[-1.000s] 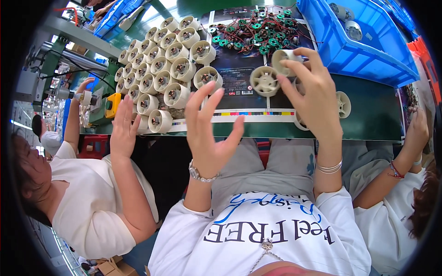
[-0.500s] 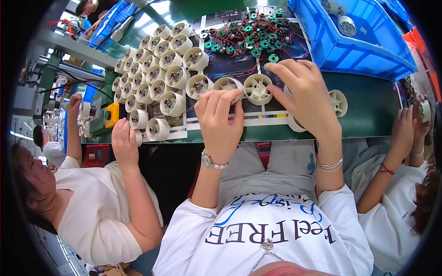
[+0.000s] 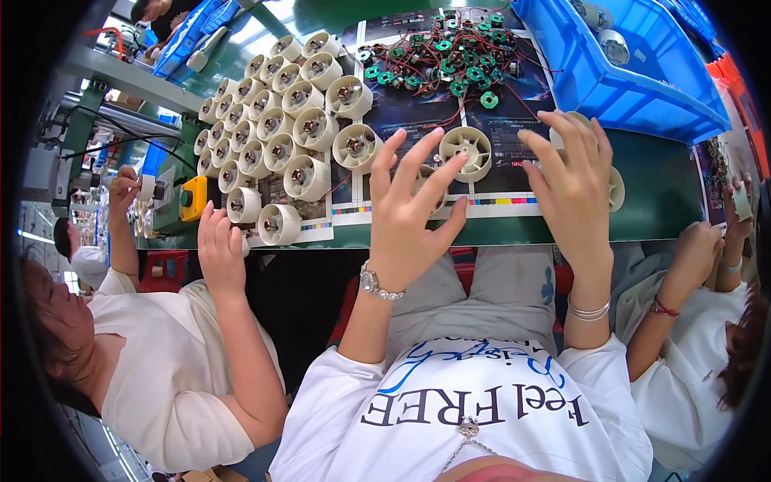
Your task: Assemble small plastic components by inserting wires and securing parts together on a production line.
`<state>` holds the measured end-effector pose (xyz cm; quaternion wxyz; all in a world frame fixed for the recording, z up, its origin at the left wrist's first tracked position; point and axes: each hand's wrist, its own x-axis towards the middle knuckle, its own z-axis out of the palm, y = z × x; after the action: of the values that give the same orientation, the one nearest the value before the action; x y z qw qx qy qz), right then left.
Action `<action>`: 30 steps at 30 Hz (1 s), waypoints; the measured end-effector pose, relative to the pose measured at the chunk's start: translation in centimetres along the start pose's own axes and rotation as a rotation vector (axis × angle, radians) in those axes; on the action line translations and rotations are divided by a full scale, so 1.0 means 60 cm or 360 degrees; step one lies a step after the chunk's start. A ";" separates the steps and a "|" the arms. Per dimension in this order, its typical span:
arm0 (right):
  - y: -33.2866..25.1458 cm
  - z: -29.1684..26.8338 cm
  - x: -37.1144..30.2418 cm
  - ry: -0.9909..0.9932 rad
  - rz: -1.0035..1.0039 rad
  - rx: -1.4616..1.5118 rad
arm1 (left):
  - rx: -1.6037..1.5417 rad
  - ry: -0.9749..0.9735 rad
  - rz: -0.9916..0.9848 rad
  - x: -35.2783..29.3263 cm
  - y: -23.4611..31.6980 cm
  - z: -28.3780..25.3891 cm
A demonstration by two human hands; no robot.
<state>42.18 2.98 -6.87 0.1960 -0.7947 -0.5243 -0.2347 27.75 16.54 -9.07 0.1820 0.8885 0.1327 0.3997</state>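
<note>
My left hand [image 3: 416, 215] hovers with its fingers spread over a cream-white round fan housing [image 3: 434, 202], which it largely hides. Just beyond its fingertips stands another cream-white housing [image 3: 467, 154] with a hub and spokes inside and no motor visible in it. To the right is my right hand [image 3: 574, 189], fingers apart and nothing seen in them. It partly covers a housing behind its fingers and another housing [image 3: 617, 189] beside its wrist. Left of my left hand sits a housing with a motor in it [image 3: 356, 148].
Rows of motor-fitted housings [image 3: 273, 124] fill the table's left side. A heap of small motors with green round boards and red wires [image 3: 458, 56] lies at the back. A blue bin [image 3: 642, 92] stands at back right. Co-workers sit on both sides; one's hand [image 3: 222, 249] is near the housings.
My right hand has moved right, off the middle housing. My left hand has shifted right and its fingers have spread. The housing under it now sits nearer the table's front edge.
</note>
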 end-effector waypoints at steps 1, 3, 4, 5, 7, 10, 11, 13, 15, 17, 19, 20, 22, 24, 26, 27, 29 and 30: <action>0.004 0.003 0.005 0.0052 0.0027 -0.0079 | 0.0087 -0.0051 0.0039 0.001 0.000 0.001; -0.003 0.010 0.017 0.0048 -0.0016 -0.0059 | 0.0021 -0.0047 0.0058 -0.006 -0.007 0.003; -0.010 0.014 0.025 0.0044 -0.0058 -0.0038 | -0.0044 -0.0044 0.0077 -0.012 -0.012 0.005; -0.018 0.018 0.032 0.0041 -0.0099 -0.0016 | -0.0109 -0.0041 0.0097 -0.017 -0.017 0.006; -0.030 0.027 0.043 0.0039 -0.0136 0.0005 | -0.0175 -0.0041 0.0120 -0.018 -0.018 0.005; -0.050 0.059 0.048 -0.0126 -0.0062 -0.0238 | -0.0390 -0.0032 0.0021 -0.018 -0.020 0.001; -0.052 0.067 0.049 -0.0182 -0.0036 -0.0318 | -0.0461 -0.0031 -0.0012 -0.018 -0.022 0.000; -0.046 0.072 0.052 -0.0187 -0.0067 -0.0338 | -0.0475 -0.0030 -0.0064 -0.017 -0.020 -0.004; -0.038 0.075 0.055 -0.0200 -0.0130 -0.0388 | -0.0512 -0.0023 -0.0170 -0.016 -0.019 -0.006; -0.037 0.073 0.057 -0.0208 -0.0165 -0.0411 | -0.0529 -0.0018 -0.0227 -0.014 -0.018 -0.006; -0.041 0.051 0.065 -0.0487 -0.0107 -0.0305 | -0.0498 -0.0004 -0.0247 -0.013 -0.018 -0.006; -0.043 0.037 0.068 -0.0626 -0.0074 -0.0253 | -0.0485 0.0002 -0.0255 -0.012 -0.018 -0.005; -0.046 0.019 0.064 -0.0766 -0.0046 -0.0199 | -0.0470 0.0009 -0.0266 -0.013 -0.018 -0.004; -0.048 0.002 0.047 -0.0621 -0.0037 -0.0016 | -0.0414 -0.0003 -0.0240 -0.016 -0.021 -0.003; -0.050 -0.015 0.027 -0.0475 -0.0021 0.0165 | -0.0360 -0.0020 -0.0211 -0.017 -0.023 -0.003; -0.052 -0.025 0.018 -0.0476 -0.0016 0.0165 | -0.0363 -0.0024 -0.0209 -0.017 -0.020 -0.004; -0.054 -0.043 0.000 -0.0238 0.0094 0.0537 | -0.0251 -0.0021 -0.0268 -0.018 -0.011 -0.008; -0.055 -0.049 -0.008 -0.0116 0.0148 0.0721 | -0.0195 -0.0018 -0.0298 -0.019 -0.007 -0.010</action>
<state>38.48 2.21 -4.53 0.3609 -0.7617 -0.5331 -0.0728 26.50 16.60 -9.66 0.2732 0.8617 0.1894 0.3833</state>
